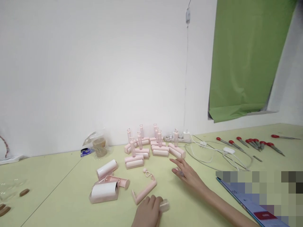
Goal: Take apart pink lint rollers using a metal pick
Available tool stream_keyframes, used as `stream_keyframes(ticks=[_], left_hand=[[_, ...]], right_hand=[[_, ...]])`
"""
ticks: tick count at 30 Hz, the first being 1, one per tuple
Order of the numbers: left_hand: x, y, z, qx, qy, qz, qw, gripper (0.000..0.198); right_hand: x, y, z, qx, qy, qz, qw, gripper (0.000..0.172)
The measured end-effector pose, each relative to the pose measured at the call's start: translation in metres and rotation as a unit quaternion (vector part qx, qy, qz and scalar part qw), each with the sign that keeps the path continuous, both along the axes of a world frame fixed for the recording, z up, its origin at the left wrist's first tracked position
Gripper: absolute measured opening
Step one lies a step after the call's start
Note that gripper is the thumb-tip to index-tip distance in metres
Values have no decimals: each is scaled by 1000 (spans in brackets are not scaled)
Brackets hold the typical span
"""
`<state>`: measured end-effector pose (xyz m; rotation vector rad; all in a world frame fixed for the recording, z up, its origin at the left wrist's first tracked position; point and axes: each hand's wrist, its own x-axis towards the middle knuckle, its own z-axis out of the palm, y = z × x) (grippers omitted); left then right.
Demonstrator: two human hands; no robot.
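My left hand (148,212) is closed at the bottom middle, its fingers curled around a short clear plastic tube (164,205) that sticks out to the right. Just beyond it lies a pink lint roller frame (146,191) without a paper roll, a heart-shaped loop (148,174) at its far end. Farther right, my right hand (186,172) hovers over the table with fingers stretched and apart. A small greyish spot shows by its palm; I cannot make out what it is. Several finished-looking pink lint rollers (134,162) stand beyond, handles upright.
White paper rolls (104,190) and another pink frame (121,183) lie left of centre. A bagged cup (100,147) stands near the wall. On the right are white cables (229,150), several red-ended tools (253,143) and a tablet-like panel (246,198). Brown pieces (24,192) lie far left.
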<state>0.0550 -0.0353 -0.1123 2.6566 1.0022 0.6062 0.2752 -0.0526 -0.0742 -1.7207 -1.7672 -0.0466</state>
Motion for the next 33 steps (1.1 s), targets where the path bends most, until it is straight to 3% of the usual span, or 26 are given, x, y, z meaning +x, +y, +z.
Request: stream_keyframes(ticks=[3,7,9,11,14,15,19,21,24,28,33], left_hand=[[23,11,-14,81,50,-35,995,30],[18,11,-1,184,17,-35,982,42],[2,15,13,209,-21,-34,977,51],[-23,26,23,226,-44,7,973,44],[-69,53,30,241,-38,120,962,38],[-83,61,29,244,-29,154,957,39],[-121,80,19,159,34,244,956,53],[-124,82,15,113,63,242,962,48],[-115,87,13,115,74,239,961,38],[-99,102,14,151,79,253,952,38],[-93,113,8,213,56,283,934,43]], right_hand=[[6,11,6,22,-28,-29,999,35],[8,16,21,24,-26,-18,999,47],[-1,16,23,7,-44,45,998,39],[-18,17,19,-23,-92,146,985,33],[-51,20,4,-46,-210,268,939,75],[-61,22,-1,-45,-245,280,927,79],[-79,36,-13,-60,-295,208,930,57],[-72,41,-16,-68,-296,160,939,38],[-46,40,-18,-75,-288,88,951,20],[-7,33,-13,-97,-266,9,959,17],[29,48,15,-95,-191,-140,967,37]])
